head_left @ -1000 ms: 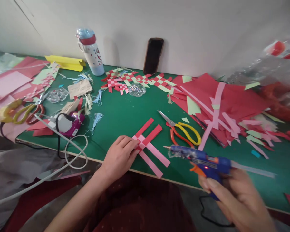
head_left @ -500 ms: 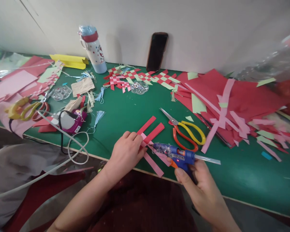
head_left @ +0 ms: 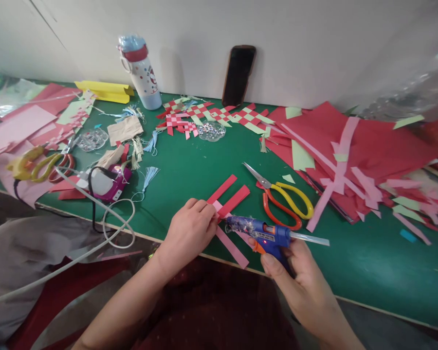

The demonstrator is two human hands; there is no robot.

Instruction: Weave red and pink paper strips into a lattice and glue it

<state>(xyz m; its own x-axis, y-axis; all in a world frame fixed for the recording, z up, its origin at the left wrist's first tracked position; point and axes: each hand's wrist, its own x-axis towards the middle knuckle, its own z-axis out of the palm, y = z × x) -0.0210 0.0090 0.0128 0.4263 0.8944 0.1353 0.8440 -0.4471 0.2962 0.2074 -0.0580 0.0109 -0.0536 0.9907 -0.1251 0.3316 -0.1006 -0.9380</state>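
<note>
My left hand (head_left: 190, 231) lies on a small weave of red and pink paper strips (head_left: 230, 197) near the front edge of the green table (head_left: 190, 167), fingers curled and pinching the crossing point. My right hand (head_left: 299, 279) grips a blue hot glue gun (head_left: 264, 234) with an orange trigger and a clear glue stick out the back. Its nozzle points left and touches the strips right beside my left fingertips.
Red-and-yellow scissors (head_left: 282, 199) lie just right of the strips. A heap of red, pink and green paper (head_left: 350, 150) fills the right. Woven pieces (head_left: 208, 116), a bead dish (head_left: 211, 131), a bottle (head_left: 140, 73), a phone (head_left: 238, 73) stand behind. A purple device (head_left: 105, 182) with cables sits left.
My right hand has brought the glue gun leftward from the right front until its nozzle reached the strips. My left hand stayed on the weave.
</note>
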